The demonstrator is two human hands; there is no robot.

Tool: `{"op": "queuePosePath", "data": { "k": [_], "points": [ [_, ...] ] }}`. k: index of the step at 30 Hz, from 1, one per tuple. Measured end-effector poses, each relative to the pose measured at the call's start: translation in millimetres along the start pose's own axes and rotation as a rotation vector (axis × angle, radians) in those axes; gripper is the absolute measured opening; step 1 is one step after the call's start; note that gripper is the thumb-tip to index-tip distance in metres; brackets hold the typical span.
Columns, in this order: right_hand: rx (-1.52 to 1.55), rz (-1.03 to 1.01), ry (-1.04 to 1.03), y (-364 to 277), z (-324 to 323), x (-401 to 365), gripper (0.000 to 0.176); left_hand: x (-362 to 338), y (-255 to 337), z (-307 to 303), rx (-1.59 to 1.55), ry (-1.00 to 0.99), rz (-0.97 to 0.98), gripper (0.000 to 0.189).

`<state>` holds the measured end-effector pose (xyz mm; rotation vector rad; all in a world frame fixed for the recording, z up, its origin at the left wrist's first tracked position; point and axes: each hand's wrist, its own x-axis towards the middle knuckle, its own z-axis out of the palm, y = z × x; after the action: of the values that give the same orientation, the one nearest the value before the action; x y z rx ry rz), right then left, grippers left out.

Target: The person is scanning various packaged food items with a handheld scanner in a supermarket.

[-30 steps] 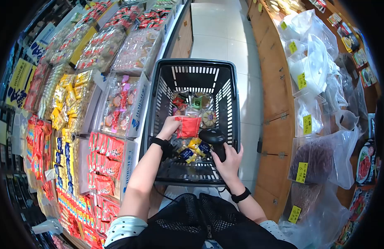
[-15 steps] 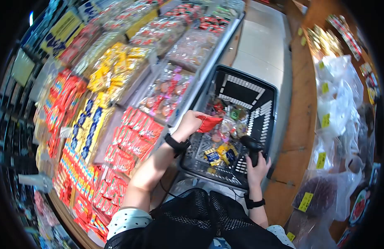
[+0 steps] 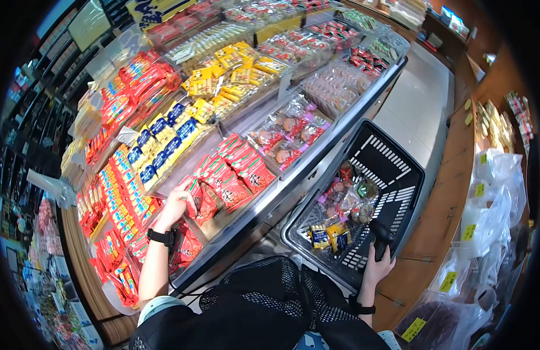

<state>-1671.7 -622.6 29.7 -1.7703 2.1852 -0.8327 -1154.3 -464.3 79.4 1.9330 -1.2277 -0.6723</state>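
Observation:
My left hand (image 3: 175,205), with a black watch on the wrist, is down in a shelf bin of red snack packets (image 3: 235,172). Its fingers are closed on one red packet (image 3: 194,195) at the bin's near end. My right hand (image 3: 377,270) grips a black handheld scanner (image 3: 382,240) just above the near right corner of a black shopping basket (image 3: 411,175). The basket holds several small wrapped snacks (image 3: 340,201), among them blue-and-yellow packets near the scanner.
A sloping display of bins with red, yellow and blue snack packets (image 3: 182,122) fills the left and centre. Clear bags with yellow labels (image 3: 486,204) stand on a wooden counter at the right. A white tiled aisle (image 3: 416,111) runs beyond the basket.
My left hand has swung with the red packet from over the basket to the red-packet bin on the left. The view has turned left; my right hand keeps the scanner by the basket.

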Motion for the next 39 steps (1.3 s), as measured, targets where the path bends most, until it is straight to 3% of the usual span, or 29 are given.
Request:
{"op": "queuePosePath", "data": {
  "k": [1, 3, 5, 9, 11, 12, 13, 15, 19, 22, 25, 27, 29, 31, 33, 35, 37, 39],
  "points": [
    [-0.005, 0.033, -0.008, 0, 0, -1, 0.056, -10, -13, 3, -0.077, 0.009, -0.070, 0.032],
    [-0.019, 0.033, -0.012, -1, 0, 0, 0.057, -29, -27, 15, -0.005, 0.114, 0.008, 0.033],
    [-0.004, 0.039, -0.008, 3, 1, 1, 0.057, -43, -23, 21, -0.306, 0.047, -0.214, 0.032],
    [-0.076, 0.014, 0.023, 3, 0, 0, 0.056, -48, -26, 37, -0.096, -0.023, -0.067, 0.031],
    [-0.069, 0.023, 0.029, -1, -1, -2, 0.055, -50, 20, 33, 0.405, 0.087, 0.043, 0.027],
    [-0.050, 0.009, 0.021, 0, 0, 0, 0.055, -51, 35, 25, 0.655, -0.016, 0.077, 0.017],
    [-0.030, -0.004, 0.012, 0, 2, 2, 0.054, -54, 44, 23, 0.653, -0.022, 0.077, 0.017],
    [-0.067, -0.028, 0.029, -1, 3, 3, 0.053, -50, 57, 26, 0.983, 0.095, 0.168, 0.012],
    [-0.081, -0.060, 0.061, -5, 8, 6, 0.051, -24, 113, 31, 0.797, 0.142, 0.266, 0.022],
    [-0.064, -0.107, 0.105, -1, 12, 9, 0.050, 14, 140, 63, 0.599, 0.047, 0.477, 0.027],
    [-0.064, -0.112, 0.116, -4, 13, 11, 0.048, 53, 188, 117, 0.319, -0.171, 0.724, 0.023],
    [-0.052, -0.116, 0.115, -6, 13, 12, 0.047, 64, 227, 163, 0.160, -0.200, 0.832, 0.019],
    [-0.056, -0.148, 0.151, -2, 17, 15, 0.046, 74, 241, 223, 0.332, -0.211, 0.854, 0.013],
    [-0.054, -0.145, 0.162, -2, 16, 16, 0.045, 80, 231, 300, 0.845, -0.157, 0.763, 0.010],
    [-0.045, -0.109, 0.145, -8, 13, 17, 0.044, 85, 210, 363, 1.066, -0.511, 0.450, 0.017],
    [-0.066, -0.151, 0.190, -5, 16, 19, 0.043, 84, 176, 400, 0.996, -0.659, 0.156, 0.022],
    [-0.032, -0.143, 0.159, -9, 13, 20, 0.042, 89, 122, 431, 0.946, -0.865, -0.019, 0.039],
    [-0.051, -0.196, 0.131, -8, 14, 16, 0.042, 96, 69, 447, 0.703, -1.054, -0.085, 0.059]
  ]
}}
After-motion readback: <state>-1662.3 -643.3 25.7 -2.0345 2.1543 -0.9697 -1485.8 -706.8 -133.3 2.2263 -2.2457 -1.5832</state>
